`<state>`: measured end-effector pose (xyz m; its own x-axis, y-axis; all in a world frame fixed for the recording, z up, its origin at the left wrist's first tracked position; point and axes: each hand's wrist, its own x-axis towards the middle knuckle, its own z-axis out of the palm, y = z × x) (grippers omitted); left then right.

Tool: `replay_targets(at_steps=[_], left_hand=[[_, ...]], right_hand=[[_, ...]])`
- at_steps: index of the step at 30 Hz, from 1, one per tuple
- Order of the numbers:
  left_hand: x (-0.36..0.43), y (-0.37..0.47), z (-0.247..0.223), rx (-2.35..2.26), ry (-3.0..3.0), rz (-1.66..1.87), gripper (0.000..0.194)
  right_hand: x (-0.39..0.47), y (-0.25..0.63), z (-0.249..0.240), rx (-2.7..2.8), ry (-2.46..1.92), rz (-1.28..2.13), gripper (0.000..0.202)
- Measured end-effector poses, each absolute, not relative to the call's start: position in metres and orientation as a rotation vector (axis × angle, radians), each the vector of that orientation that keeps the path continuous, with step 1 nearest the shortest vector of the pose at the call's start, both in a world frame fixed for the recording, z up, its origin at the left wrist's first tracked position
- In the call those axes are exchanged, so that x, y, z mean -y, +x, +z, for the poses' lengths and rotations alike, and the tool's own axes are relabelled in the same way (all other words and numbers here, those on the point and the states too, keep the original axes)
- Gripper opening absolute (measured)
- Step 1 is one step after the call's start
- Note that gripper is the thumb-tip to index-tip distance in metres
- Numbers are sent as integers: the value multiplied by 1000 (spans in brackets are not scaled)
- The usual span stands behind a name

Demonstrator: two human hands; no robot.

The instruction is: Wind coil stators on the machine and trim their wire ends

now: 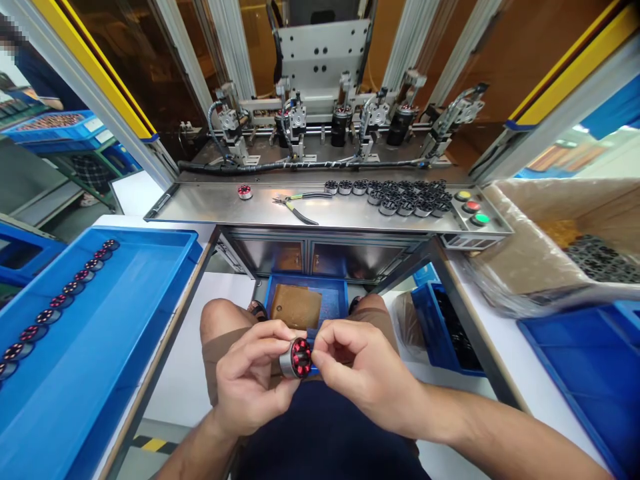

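Note:
My left hand (pixel 255 377) grips a round motor part (pixel 295 360) by its silver rim, above my lap. Red windings and a dark centre show on its face, which is turned to the right. Close against that face is my right hand (pixel 357 373), its thumb and forefinger pinched together; whatever is between the fingertips is too small to make out. A similar red-wound part (pixel 245 192) sits alone on the metal ledge (pixel 200 203). Pliers (pixel 303 200) with green and black handles lie to the right of it, beside several black-topped round parts (pixel 407 197).
Behind the ledge stands a machine (pixel 323 107) with clamps. A blue tray (pixel 100 320) at left holds a row of wound parts. At right are a control box (pixel 475 217) with three buttons, a lined carton (pixel 530 247) and blue bins (pixel 590 360). Cardboard lies in a low blue bin (pixel 341 287).

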<state>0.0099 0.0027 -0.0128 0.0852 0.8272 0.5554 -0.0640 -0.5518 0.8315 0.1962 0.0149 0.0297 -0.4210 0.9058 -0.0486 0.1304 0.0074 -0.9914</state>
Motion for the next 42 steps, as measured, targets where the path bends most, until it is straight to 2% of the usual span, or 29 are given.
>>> replay_targets(at_steps=[6, 11, 21, 34, 42], left_hand=[[-2, 7, -18, -754, 1733, 1531, 55], [-1, 6, -20, -760, 1765, 1506, 56], [-3, 4, -19, -723, 1696, 1514, 53], [-5, 13, -17, -631, 1364, 1508, 48], [-6, 12, -16, -567, 1285, 1440, 43]], right_hand=[[-22, 204, 32, 2083, -908, 888, 11], [-28, 204, 33, 2236, -849, 738, 14], [-18, 190, 24, 1647, -1096, 1402, 11], [-17, 193, 30, 1240, -1067, 1926, 25], [-18, 196, 29, 1157, -1017, 2042, 39]])
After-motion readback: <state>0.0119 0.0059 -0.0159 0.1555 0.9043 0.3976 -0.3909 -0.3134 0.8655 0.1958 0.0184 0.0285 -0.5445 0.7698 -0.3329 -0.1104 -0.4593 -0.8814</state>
